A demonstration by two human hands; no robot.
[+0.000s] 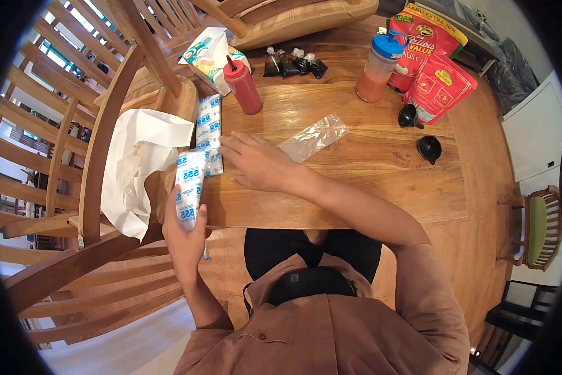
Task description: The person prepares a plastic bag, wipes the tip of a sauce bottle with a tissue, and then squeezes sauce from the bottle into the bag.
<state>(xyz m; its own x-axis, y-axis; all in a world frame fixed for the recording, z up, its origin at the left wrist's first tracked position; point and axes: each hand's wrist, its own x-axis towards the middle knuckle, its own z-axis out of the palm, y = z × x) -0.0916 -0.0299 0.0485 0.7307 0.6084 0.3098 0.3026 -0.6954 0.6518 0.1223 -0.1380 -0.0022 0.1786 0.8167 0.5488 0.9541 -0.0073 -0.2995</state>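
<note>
My left hand grips a white packet printed with blue "555" at the table's left front edge, thumb on one side and fingers on the other. A second blue-and-white packet lies flat just beyond it, partly overlapped by the held one in this view. Palm down, my right hand reaches across the table with its fingers stretched out, fingertips close to the second packet's right edge. A clear plastic bag lies on the wood beyond my right wrist.
Behind stand a red squeeze bottle, a tissue pack and small dark-filled bags. To the right are a blue-lidded bottle, red pouches and black funnel-like pieces. Crumpled white paper lies left, by wooden chairs.
</note>
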